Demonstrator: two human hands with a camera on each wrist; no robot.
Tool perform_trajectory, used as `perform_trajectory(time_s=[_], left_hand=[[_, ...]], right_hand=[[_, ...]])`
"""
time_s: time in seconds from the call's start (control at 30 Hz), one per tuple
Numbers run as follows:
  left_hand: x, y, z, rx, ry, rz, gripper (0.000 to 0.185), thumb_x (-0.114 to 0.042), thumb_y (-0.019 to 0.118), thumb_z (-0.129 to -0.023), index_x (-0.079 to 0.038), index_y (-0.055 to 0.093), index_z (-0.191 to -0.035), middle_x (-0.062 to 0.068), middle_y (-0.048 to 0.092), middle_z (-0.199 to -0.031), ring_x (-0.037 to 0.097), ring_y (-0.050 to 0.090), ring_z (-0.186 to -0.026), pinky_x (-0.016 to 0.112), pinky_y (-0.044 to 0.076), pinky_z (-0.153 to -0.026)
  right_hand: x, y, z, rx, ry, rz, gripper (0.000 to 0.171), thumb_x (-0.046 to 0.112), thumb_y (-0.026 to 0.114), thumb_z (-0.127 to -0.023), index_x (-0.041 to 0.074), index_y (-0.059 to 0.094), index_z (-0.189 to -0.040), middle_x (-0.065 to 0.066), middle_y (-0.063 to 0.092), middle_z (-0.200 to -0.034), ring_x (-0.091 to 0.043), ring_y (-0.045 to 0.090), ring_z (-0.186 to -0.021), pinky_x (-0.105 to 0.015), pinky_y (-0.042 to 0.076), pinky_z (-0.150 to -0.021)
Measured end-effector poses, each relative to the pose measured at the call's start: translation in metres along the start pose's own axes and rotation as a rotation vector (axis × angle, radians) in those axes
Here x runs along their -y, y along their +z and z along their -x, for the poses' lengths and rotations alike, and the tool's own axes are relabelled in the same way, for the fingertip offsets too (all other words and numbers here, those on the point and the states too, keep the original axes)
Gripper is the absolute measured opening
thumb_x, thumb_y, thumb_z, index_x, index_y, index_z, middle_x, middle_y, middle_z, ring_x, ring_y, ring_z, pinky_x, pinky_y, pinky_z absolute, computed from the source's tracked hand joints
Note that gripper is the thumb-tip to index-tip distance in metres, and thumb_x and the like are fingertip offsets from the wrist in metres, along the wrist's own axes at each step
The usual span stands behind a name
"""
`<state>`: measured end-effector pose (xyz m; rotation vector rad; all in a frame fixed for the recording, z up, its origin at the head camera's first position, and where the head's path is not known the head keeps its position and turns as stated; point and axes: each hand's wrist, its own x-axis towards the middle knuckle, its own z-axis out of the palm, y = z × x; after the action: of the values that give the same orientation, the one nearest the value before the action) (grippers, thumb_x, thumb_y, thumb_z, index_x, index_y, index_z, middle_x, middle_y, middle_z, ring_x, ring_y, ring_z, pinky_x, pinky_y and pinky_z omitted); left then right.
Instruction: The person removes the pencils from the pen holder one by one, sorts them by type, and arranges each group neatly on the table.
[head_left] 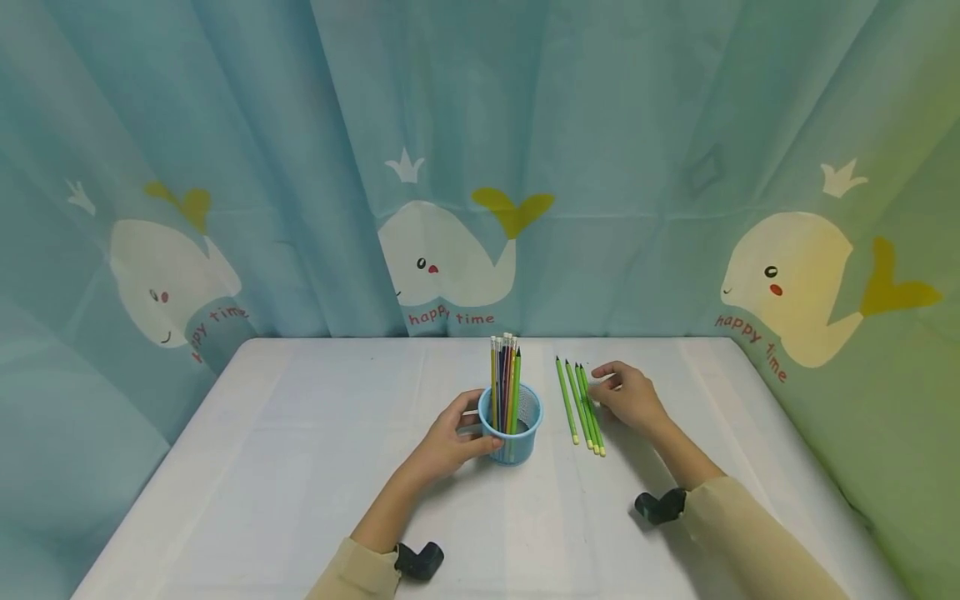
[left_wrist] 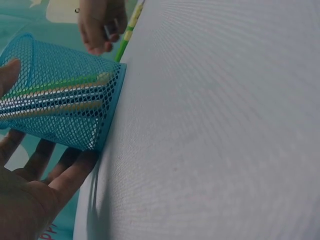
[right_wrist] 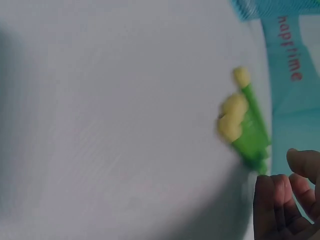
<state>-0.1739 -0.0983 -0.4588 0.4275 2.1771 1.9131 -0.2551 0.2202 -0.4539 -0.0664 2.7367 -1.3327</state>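
A light blue mesh pencil cup (head_left: pixel 517 452) stands upright on the table. Several pencils (head_left: pixel 504 379), one of them bright green, lean inside it. My left hand (head_left: pixel 446 442) holds the cup from its left side, thumb in front and fingers behind; in the left wrist view the fingers touch the mesh near its base. To the right of the cup lie several green pencils (head_left: pixel 566 400), dark tips away from me and yellow ends toward me. Just right of them hovers my right hand (head_left: pixel 633 400), fingers loosely bent, with nothing visible in its grasp.
A white cloth-like surface covers the table (head_left: pixel 300 467). Behind it hangs a blue-green curtain (head_left: pixel 615 208) printed with whales, reaching the table's back edge. Black wrist mounts sit at the left sleeve (head_left: pixel 356 575) and the right sleeve (head_left: pixel 750 533).
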Motion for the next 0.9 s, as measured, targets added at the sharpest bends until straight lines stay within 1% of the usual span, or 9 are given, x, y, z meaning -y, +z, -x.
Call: perform_trajectory(time_s=[0.07,0.17,0.3,0.37,0.47,0.63,0.77,0.9], left_hand=[[0.000,0.000,0.000,-0.001,-0.002,0.000,0.074,-0.010,0.078,-0.085,-0.010,0.040,-0.148,0.019,0.047,-0.145,0.039,0.051,-0.132,0.049,0.048,-0.106],[0.001,-0.001,0.000,0.002,0.001,0.004,0.073,-0.011,0.078,-0.085,-0.010,0.040,-0.148,0.019,0.047,-0.145,0.039,0.051,-0.132,0.048,0.048,-0.106],[0.002,-0.001,0.000,0.012,0.012,0.018,0.073,-0.010,0.078,-0.086,-0.009,0.039,-0.148,0.020,0.046,-0.145,0.040,0.050,-0.132,0.049,0.047,-0.107],[0.002,-0.001,0.000,0.014,0.010,0.022,0.073,-0.010,0.078,-0.086,-0.009,0.039,-0.148,0.019,0.046,-0.146,0.039,0.051,-0.132,0.050,0.046,-0.108],[0.002,0.000,0.000,0.016,0.005,0.025,0.073,-0.012,0.078,-0.086,-0.010,0.039,-0.148,0.019,0.047,-0.146,0.038,0.051,-0.132,0.050,0.046,-0.108],[0.000,0.000,0.000,0.008,0.005,0.025,0.073,-0.013,0.078,-0.086,-0.011,0.040,-0.148,0.018,0.047,-0.146,0.038,0.051,-0.133,0.050,0.046,-0.108],[-0.001,0.000,0.000,0.012,0.005,0.018,0.073,-0.013,0.078,-0.087,-0.010,0.039,-0.148,0.019,0.046,-0.147,0.040,0.050,-0.133,0.050,0.046,-0.107],[-0.001,-0.001,0.001,0.018,0.009,0.019,0.073,-0.012,0.077,-0.087,-0.009,0.039,-0.149,0.020,0.045,-0.147,0.040,0.049,-0.133,0.051,0.046,-0.108]], right_hand=[[0.009,0.000,0.003,0.002,-0.044,-0.021,0.034,0.020,0.069,-0.093,0.002,0.060,-0.121,-0.013,0.066,-0.094,-0.022,0.064,-0.070,-0.030,0.056,-0.058],[0.024,0.001,0.008,0.035,-0.111,-0.084,0.037,0.021,0.069,-0.094,0.002,0.059,-0.124,-0.014,0.064,-0.097,-0.026,0.066,-0.079,-0.032,0.060,-0.062],[0.044,0.008,0.013,0.089,-0.169,-0.187,0.040,0.026,0.069,-0.095,0.006,0.058,-0.128,-0.015,0.063,-0.100,-0.035,0.065,-0.089,-0.037,0.062,-0.068],[0.053,0.013,0.014,0.115,-0.194,-0.210,0.041,0.028,0.069,-0.096,0.008,0.058,-0.130,-0.015,0.064,-0.101,-0.038,0.064,-0.091,-0.040,0.062,-0.070],[0.064,0.021,0.017,0.155,-0.238,-0.192,0.040,0.032,0.067,-0.097,0.010,0.060,-0.129,-0.013,0.066,-0.107,-0.035,0.064,-0.095,-0.042,0.062,-0.075],[0.077,0.031,0.020,0.190,-0.307,-0.151,0.038,0.035,0.065,-0.097,0.009,0.065,-0.126,-0.008,0.070,-0.115,-0.023,0.066,-0.099,-0.042,0.061,-0.080],[0.080,0.039,0.021,0.187,-0.328,-0.130,0.032,0.031,0.066,-0.097,0.009,0.068,-0.121,-0.006,0.070,-0.114,-0.022,0.066,-0.101,-0.038,0.059,-0.083],[0.082,0.044,0.020,0.182,-0.344,-0.132,0.023,0.025,0.067,-0.097,0.009,0.070,-0.113,-0.006,0.071,-0.110,-0.022,0.065,-0.098,-0.036,0.058,-0.081]])
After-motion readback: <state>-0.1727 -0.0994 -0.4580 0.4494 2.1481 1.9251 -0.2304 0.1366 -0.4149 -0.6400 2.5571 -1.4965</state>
